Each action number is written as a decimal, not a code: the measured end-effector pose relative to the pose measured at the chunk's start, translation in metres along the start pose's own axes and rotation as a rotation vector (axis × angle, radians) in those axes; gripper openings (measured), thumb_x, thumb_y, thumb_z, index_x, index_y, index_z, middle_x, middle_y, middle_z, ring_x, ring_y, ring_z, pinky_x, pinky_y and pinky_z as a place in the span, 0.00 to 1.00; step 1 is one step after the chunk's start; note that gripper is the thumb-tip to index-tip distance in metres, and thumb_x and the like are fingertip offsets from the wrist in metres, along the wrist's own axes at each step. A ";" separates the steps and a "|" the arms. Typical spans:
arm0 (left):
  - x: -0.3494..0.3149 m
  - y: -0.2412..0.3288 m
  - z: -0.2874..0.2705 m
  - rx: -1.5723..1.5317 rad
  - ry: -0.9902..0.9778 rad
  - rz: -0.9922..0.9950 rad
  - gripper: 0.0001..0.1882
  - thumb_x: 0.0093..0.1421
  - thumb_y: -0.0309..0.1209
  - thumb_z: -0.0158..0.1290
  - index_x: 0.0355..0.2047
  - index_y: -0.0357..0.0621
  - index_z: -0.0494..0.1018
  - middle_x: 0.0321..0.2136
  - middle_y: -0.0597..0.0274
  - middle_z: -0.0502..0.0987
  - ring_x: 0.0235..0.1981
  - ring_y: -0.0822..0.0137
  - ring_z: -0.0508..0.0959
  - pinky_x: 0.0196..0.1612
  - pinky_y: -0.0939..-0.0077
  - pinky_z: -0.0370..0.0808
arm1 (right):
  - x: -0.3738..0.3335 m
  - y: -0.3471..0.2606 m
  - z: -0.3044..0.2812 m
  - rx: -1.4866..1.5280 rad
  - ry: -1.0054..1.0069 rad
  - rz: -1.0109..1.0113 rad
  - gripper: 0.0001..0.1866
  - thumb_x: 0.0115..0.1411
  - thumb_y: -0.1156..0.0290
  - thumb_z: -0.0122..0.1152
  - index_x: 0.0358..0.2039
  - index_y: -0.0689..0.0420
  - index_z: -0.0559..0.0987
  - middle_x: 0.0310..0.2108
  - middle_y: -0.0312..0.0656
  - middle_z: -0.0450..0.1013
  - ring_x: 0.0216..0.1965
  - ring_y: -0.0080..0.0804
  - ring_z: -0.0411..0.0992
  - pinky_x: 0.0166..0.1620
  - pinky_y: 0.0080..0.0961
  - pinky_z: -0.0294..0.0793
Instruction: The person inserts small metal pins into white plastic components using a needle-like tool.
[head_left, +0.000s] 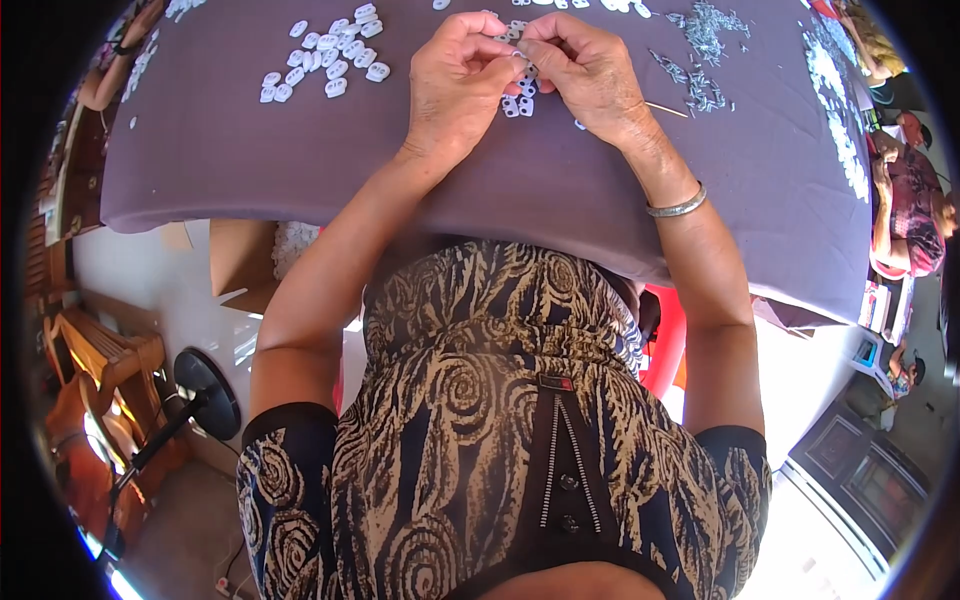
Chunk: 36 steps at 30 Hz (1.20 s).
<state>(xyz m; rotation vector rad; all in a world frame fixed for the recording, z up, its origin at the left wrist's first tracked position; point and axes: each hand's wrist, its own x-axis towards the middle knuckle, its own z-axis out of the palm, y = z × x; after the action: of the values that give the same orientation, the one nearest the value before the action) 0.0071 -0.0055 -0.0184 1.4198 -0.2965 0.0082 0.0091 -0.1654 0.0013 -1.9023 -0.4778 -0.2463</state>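
Note:
Above the far middle of the cloth-covered table, my left hand [455, 85] and my right hand [590, 75] meet with their fingertips pinched. Between them is a small white piece [519, 54], mostly hidden by the fingers, so its exact shape does not show. Just beneath lie several white oval plastic pieces with dark holes [518, 105]. A thin brownish stick [666, 109] pokes out beside my right wrist; its other end is hidden behind the hand. To the right of that hand are small silver metal pins or screws [708, 35], loosely heaped.
A scattered group of white two-holed pieces [340, 45] is left of my hands. More white parts line the right side of the purple-grey tablecloth [260, 150]. Other people sit at the right and far left. A cardboard box [240, 265] stands below the table edge.

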 end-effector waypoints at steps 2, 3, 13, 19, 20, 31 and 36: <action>0.001 0.003 0.002 -0.058 0.007 -0.016 0.16 0.56 0.16 0.55 0.46 0.35 0.67 0.31 0.56 0.78 0.31 0.71 0.78 0.33 0.78 0.78 | 0.000 0.002 0.000 0.050 0.016 -0.026 0.04 0.62 0.75 0.55 0.32 0.62 0.75 0.24 0.31 0.69 0.26 0.14 0.64 0.28 0.15 0.66; 0.001 0.004 0.002 -0.052 0.000 -0.012 0.16 0.56 0.16 0.55 0.46 0.35 0.67 0.31 0.56 0.78 0.31 0.71 0.78 0.33 0.78 0.78 | 0.000 0.003 -0.001 0.069 -0.017 0.077 0.06 0.63 0.71 0.55 0.35 0.60 0.76 0.24 0.30 0.70 0.25 0.13 0.65 0.28 0.14 0.67; 0.001 0.004 0.000 -0.073 -0.032 -0.009 0.15 0.55 0.17 0.55 0.43 0.37 0.68 0.30 0.58 0.78 0.30 0.74 0.77 0.30 0.80 0.76 | 0.003 -0.008 -0.013 0.140 -0.077 0.258 0.07 0.62 0.71 0.55 0.38 0.58 0.77 0.25 0.29 0.70 0.23 0.13 0.64 0.27 0.13 0.67; 0.003 0.003 -0.001 -0.064 -0.039 0.003 0.15 0.55 0.17 0.56 0.43 0.38 0.69 0.30 0.59 0.77 0.30 0.74 0.77 0.29 0.81 0.75 | 0.008 -0.019 -0.024 0.351 -0.012 0.389 0.08 0.64 0.70 0.52 0.33 0.61 0.76 0.24 0.31 0.69 0.24 0.14 0.65 0.27 0.14 0.66; 0.003 0.003 -0.001 -0.067 -0.039 0.007 0.15 0.55 0.17 0.56 0.43 0.38 0.69 0.30 0.59 0.77 0.30 0.74 0.77 0.29 0.81 0.75 | 0.009 -0.016 -0.027 0.317 0.004 0.401 0.10 0.66 0.67 0.50 0.35 0.60 0.76 0.24 0.31 0.69 0.22 0.14 0.64 0.25 0.14 0.64; 0.007 0.010 -0.003 -0.152 0.031 0.116 0.15 0.56 0.17 0.55 0.43 0.39 0.70 0.31 0.60 0.78 0.30 0.73 0.78 0.28 0.80 0.75 | 0.009 0.058 -0.073 -0.005 0.188 -0.074 0.05 0.62 0.72 0.58 0.30 0.60 0.75 0.21 0.28 0.69 0.22 0.15 0.64 0.27 0.16 0.65; 0.008 0.008 -0.009 -0.179 0.086 0.156 0.15 0.56 0.16 0.54 0.44 0.39 0.69 0.31 0.60 0.77 0.30 0.73 0.78 0.28 0.80 0.75 | 0.004 0.029 -0.070 -0.263 0.000 0.089 0.07 0.58 0.70 0.62 0.36 0.58 0.80 0.26 0.29 0.73 0.27 0.15 0.68 0.32 0.14 0.69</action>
<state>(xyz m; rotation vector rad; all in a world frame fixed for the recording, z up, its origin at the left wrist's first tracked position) 0.0152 0.0035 -0.0103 1.2128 -0.3281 0.1667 0.0292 -0.2379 0.0049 -2.1739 -0.3739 -0.2605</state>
